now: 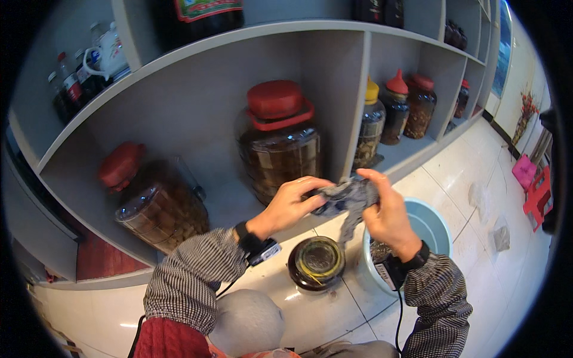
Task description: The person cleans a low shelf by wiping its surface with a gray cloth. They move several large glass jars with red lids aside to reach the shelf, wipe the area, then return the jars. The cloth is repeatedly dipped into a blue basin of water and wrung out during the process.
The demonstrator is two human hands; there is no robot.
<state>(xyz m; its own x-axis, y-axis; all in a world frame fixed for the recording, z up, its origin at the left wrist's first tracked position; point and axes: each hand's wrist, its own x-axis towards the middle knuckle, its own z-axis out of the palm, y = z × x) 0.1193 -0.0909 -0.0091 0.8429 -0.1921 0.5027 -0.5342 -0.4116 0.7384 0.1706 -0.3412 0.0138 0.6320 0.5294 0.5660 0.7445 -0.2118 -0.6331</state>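
Observation:
A crumpled grey cloth (347, 197) is stretched between my two hands, with one end hanging down. My left hand (293, 201) grips its left side, and my right hand (389, 212) grips the right side. Below the cloth a dark glass jar (317, 264) stands on the tiled floor, its round top ringed in yellow. Beside it, partly behind my right hand and wrist, is a light blue plastic basin (432, 223). Something dark shows inside the basin, but I cannot tell what it is.
Grey shelving (250, 27) runs in front of me. It holds a large red-lidded glass jar (282, 152), another such jar (161, 210) at left, and smaller jars (394, 112) at right. A red plastic stool (537, 197) and clear plastic bags (501, 235) are on the floor at far right.

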